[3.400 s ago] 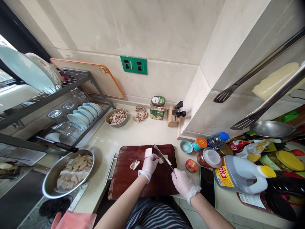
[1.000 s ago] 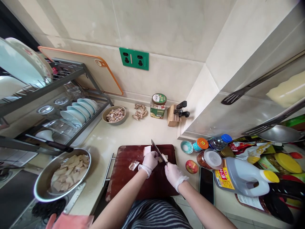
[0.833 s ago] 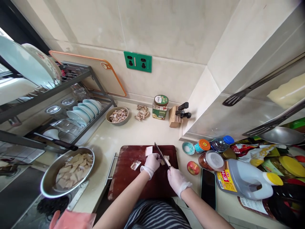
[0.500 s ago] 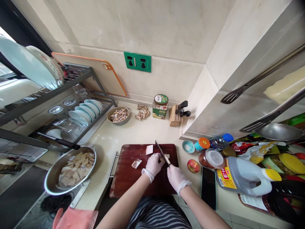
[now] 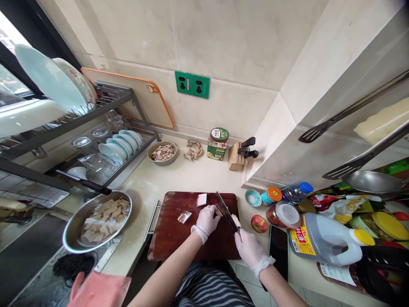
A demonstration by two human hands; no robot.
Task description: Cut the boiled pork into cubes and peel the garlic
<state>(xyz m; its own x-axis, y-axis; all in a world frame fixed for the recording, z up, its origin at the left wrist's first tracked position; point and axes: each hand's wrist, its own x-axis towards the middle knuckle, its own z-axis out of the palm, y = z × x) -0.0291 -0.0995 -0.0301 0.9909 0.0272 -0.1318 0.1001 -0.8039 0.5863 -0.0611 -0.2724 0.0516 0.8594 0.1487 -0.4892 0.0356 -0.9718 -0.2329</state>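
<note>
My right hand (image 5: pixel 252 249), in a clear plastic glove, is closed around the handle of a kitchen knife (image 5: pixel 227 211), its blade slanting up and left over the dark red cutting board (image 5: pixel 179 243). My left hand (image 5: pixel 206 222), also gloved, has its fingers bent around a small pale piece of meat (image 5: pixel 218 212) beside the blade. Right of the knife lies a pale cut slice (image 5: pixel 236 220). A white block, apparently fatty meat (image 5: pixel 201 199), sits near the board's back edge, and a flat whitish piece (image 5: pixel 184 217) rests left of my left hand.
On the left stand a metal pan (image 5: pixel 66 238) of pale slices and a dish rack (image 5: pixel 119 96). Along the wall are a bowl (image 5: pixel 162 162) of chopped pieces, ginger (image 5: pixel 193 151), a jar (image 5: pixel 217 144) and a knife block (image 5: pixel 235 157). An apple (image 5: pixel 259 223), phone (image 5: pixel 278 251) and jug (image 5: pixel 329 236) lie right.
My right hand and the knife have shifted right, away from my left fingers. A cut slice now shows right of the blade. My left hand has hardly moved; the view has turned slightly.
</note>
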